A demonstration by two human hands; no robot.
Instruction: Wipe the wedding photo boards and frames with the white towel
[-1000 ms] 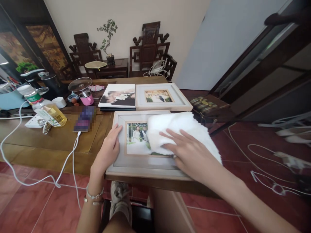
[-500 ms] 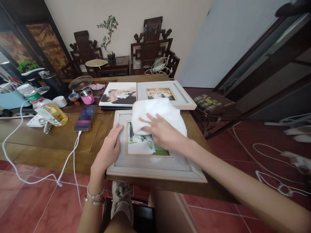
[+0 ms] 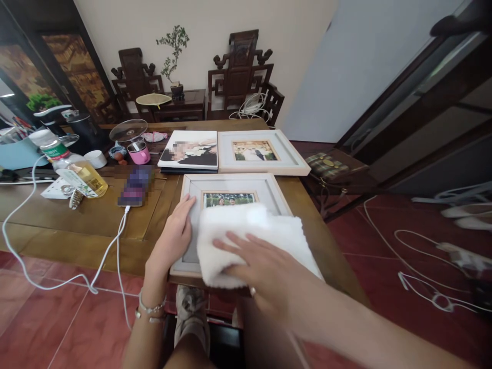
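Observation:
A pale wooden picture frame [image 3: 237,180] lies flat at the table's near edge. My left hand [image 3: 177,225] grips its left border, fingers resting over the rim. Spread across its lower and right part is a thick white towel [image 3: 253,220], folded over. My right hand [image 3: 261,261] presses on the towel from above, thumb tucked at the fold. The top of the photo shows above the towel; the rest is covered. Behind lie a second pale frame [image 3: 289,163] with a photo and, to its left, a white-covered photo album [image 3: 188,159].
Left on the wooden table [image 3: 115,251] are a charging phone [image 3: 136,185], a pink cup [image 3: 139,154], a tilted bottle [image 3: 90,179] of yellow liquid and a white power strip [image 3: 54,188]. A white cable [image 3: 119,241] hangs over the front edge. A plaid bag [image 3: 326,166] sits to the right.
My right hand has slid the towel from the frame's upper part down toward its near edge, uncovering the top of the photo. My left hand has stayed on the left border.

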